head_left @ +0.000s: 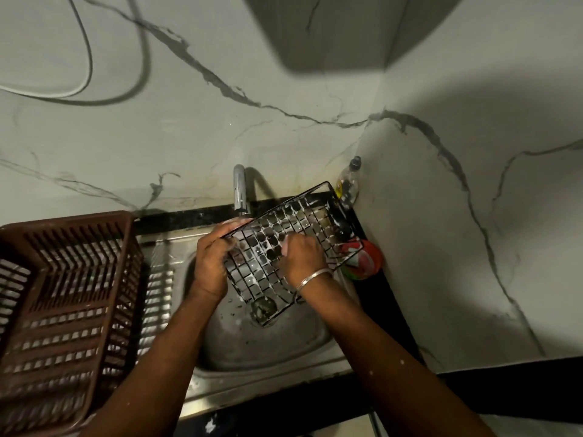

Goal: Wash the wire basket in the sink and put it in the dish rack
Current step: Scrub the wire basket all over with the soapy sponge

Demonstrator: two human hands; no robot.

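While L hand (211, 260) clamps the wire basket (303, 222) by its left rim over the sink (268, 345), its long axis runs away-right from that grip; R hand (299, 257) curled on mesh, contents unclear; dish rack (63, 222) left of grip.

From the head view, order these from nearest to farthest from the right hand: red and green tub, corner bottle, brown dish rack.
1. Red and green tub, just right of the right hand, which rests on the wire basket.
2. Bottle, behind the tub in the wall corner.
3. Dish rack, far left of the view.
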